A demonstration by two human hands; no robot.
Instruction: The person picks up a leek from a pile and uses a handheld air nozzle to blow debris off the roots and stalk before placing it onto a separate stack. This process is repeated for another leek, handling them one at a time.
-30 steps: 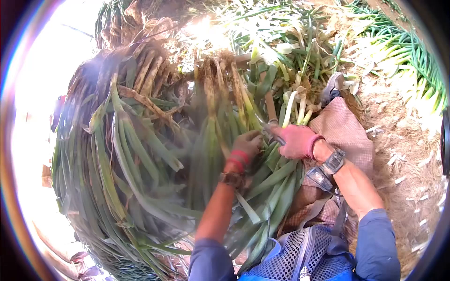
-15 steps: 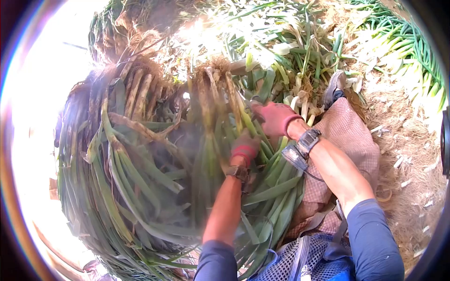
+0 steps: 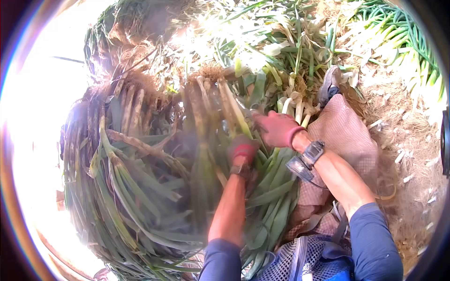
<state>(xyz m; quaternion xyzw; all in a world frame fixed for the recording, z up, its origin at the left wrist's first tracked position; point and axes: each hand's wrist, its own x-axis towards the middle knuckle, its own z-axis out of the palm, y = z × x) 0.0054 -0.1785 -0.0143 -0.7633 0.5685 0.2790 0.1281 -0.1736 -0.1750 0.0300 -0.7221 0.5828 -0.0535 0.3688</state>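
Left hand (image 3: 243, 147): against leek stalks (image 3: 235, 107), grip blurred, state indeterminable. Right hand (image 3: 279, 129): farther right, grip likewise unclear. Blue mesh bag (image 3: 284, 263): near, contents hidden.

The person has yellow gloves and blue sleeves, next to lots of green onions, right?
Not quite: the head view shows pink gloves on the left hand and right hand, not yellow. The sleeves are blue, and there are lots of green onions.
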